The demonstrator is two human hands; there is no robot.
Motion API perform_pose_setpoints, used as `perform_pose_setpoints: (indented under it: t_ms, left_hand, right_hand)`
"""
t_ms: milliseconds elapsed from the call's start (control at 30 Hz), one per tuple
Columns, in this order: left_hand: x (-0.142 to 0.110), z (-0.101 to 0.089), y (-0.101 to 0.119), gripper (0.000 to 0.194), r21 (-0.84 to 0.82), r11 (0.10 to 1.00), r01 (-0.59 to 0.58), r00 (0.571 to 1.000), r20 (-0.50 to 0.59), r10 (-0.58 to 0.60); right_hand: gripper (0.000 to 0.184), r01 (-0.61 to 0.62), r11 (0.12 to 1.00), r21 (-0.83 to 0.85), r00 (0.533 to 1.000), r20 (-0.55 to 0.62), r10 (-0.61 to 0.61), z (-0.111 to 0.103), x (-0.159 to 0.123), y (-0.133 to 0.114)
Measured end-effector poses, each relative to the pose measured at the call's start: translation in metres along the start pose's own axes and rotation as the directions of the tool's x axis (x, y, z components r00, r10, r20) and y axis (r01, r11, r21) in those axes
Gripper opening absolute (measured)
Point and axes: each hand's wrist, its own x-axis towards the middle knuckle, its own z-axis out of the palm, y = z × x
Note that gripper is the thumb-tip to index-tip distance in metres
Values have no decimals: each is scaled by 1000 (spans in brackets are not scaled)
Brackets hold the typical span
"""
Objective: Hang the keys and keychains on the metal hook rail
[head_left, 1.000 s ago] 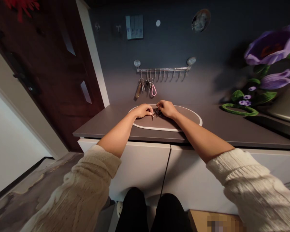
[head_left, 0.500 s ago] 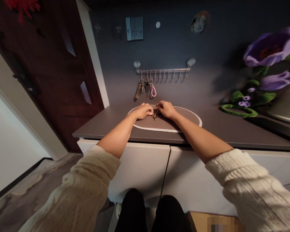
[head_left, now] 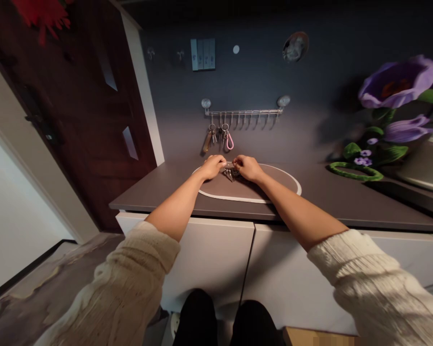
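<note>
Over an oval mat [head_left: 234,198] with a white rim, my two hands face each other with a bunch of metal keys [head_left: 231,174] between them. My left hand [head_left: 212,167] is closed, its thumb and finger pinching the bunch near its top, where a thin shiny ring or wire shows. From the other side my right hand [head_left: 248,169] is closed too, fingertips pinched at the same bunch. Some dark keys lie partly hidden under the right fingers. The exact part each fingertip grips is too small to make out.
On the wall behind, a clear hook rail [head_left: 243,112] carries a keyring with a brown fob [head_left: 207,142] and another with a pink loop [head_left: 230,141]. Large purple flowers [head_left: 400,86] and a green ring [head_left: 357,172] are on the right. A dark red door [head_left: 82,120] stands left.
The view has tilted up slightly. My left fingertips have risen a little relative to the mat, and the keys now spread below them with a thin shiny piece between both hands.
</note>
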Motion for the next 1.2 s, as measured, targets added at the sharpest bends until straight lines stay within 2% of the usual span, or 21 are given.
perform_pose_setpoints:
  t_ms: [300,467,633,1033,1200]
  left_hand:
    - [2,-1,7,12,-327,940,93,988,-83,-127]
    - [4,-1,7,12,-489,864,119,975,-107,-195]
    - [4,-3,10,13,-615,774,150,964,-82,-253]
    - [3,1,12,14,-750,638,178,967,15,-253]
    - [2,0,17,11,-774,608,178,962,6,-273]
  right_hand:
    - [16,1,975,224,1000,-11,2,-7,-4,-12]
    - [20,51,911,409,999,-14,-50,-6,-2,-10]
    - [26,77,845,529,997,-21,-77,-6,0,-8]
    - [28,77,789,609,997,-69,-44,-2,0,-5]
    - [28,69,774,630,997,-61,-39,-2,1,-3]
